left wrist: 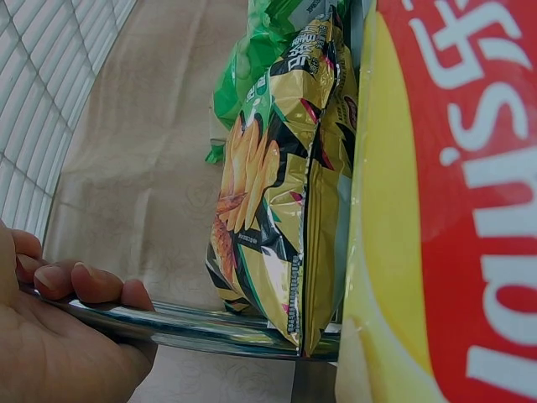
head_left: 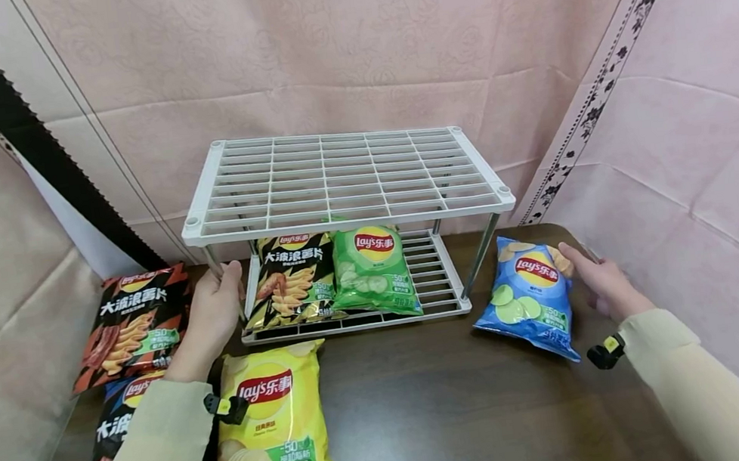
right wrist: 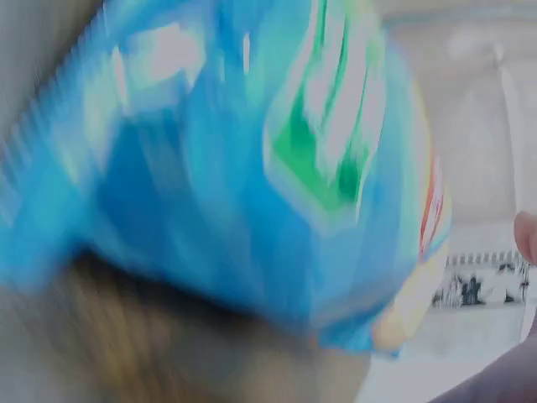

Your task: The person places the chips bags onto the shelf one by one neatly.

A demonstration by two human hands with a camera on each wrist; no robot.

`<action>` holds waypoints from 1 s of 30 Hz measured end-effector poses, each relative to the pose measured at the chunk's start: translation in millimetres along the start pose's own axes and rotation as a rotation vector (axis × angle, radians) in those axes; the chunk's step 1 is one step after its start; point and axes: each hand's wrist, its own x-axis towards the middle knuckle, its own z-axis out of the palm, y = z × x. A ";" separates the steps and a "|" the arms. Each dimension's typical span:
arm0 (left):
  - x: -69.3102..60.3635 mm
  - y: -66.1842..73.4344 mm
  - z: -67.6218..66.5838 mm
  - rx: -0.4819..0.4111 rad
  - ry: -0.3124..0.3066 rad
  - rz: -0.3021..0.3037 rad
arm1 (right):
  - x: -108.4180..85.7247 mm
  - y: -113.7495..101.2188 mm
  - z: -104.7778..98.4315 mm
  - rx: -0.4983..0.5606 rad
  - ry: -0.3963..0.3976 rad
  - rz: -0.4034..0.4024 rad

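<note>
My left hand (head_left: 211, 317) grips the front left metal leg (left wrist: 193, 327) of a white two-tier wire rack (head_left: 347, 218), its fingers curled round the leg. On the rack's lower tier lean a black and gold chip bag (head_left: 296, 281) and a green chip bag (head_left: 374, 272). At the right, a blue chip bag (head_left: 530, 296) is tilted beside the rack. My right hand (head_left: 604, 283) is at the blue bag's upper right corner. The right wrist view shows a gap between its thumb (right wrist: 526, 238) and the blurred bag; its other fingers are mostly hidden.
A yellow chip bag (head_left: 271, 424) lies in front of the rack. Left of it are a red and black chip bag (head_left: 134, 326) and a dark blue one (head_left: 114, 427), partly hidden by my left sleeve. Pink cloth (head_left: 349, 50) surrounds the brown table (head_left: 430, 406).
</note>
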 end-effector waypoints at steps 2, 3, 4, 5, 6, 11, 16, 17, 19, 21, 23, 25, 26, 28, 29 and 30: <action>0.0 0.3 -0.3 0.000 0.004 0.001 | -9.7 -1.3 3.6 0.032 -0.059 0.025; -0.2 0.6 -0.4 0.003 0.006 -0.001 | -14.3 -1.7 5.6 0.049 -0.092 0.041; -0.2 0.7 -0.6 0.003 0.009 -0.001 | -18.0 -1.5 7.7 0.069 -0.126 0.056; -0.2 1.0 -0.7 0.005 0.010 -0.001 | -21.2 -1.1 10.1 0.095 -0.155 0.075; -0.1 1.3 -0.8 0.006 0.011 -0.002 | -23.5 -0.2 12.5 0.114 -0.176 0.090; -0.8 3.3 -0.6 0.007 0.002 -0.009 | -28.8 7.7 23.1 0.128 -0.219 0.123; -1.2 3.9 -0.4 -0.008 -0.003 -0.008 | -29.8 16.3 27.1 0.115 -0.230 0.116; -1.3 3.9 -0.2 -0.011 -0.002 -0.006 | -29.7 17.5 27.3 0.109 -0.228 0.115; -1.0 3.4 -0.2 -0.010 0.002 -0.004 | -28.8 19.8 27.5 0.102 -0.225 0.111; -0.8 3.1 -0.1 -0.008 0.005 0.001 | -27.9 21.6 28.2 0.101 -0.226 0.106; -0.9 3.0 0.0 -0.002 0.005 0.006 | -26.3 23.4 29.1 0.098 -0.234 0.099; -0.9 2.8 0.1 -0.002 0.007 0.011 | -25.1 24.5 30.7 0.099 -0.240 0.098; -0.8 2.5 0.2 -0.004 0.006 0.013 | -24.6 24.8 31.7 0.101 -0.243 0.096; -0.7 1.9 0.3 -0.007 0.007 0.017 | -23.7 25.4 33.5 0.089 -0.242 0.094; -0.6 1.6 0.5 -0.011 0.008 0.019 | -23.4 25.5 34.6 0.082 -0.238 0.092; -0.4 1.1 0.6 -0.012 0.009 0.021 | -23.2 25.5 35.6 0.075 -0.236 0.091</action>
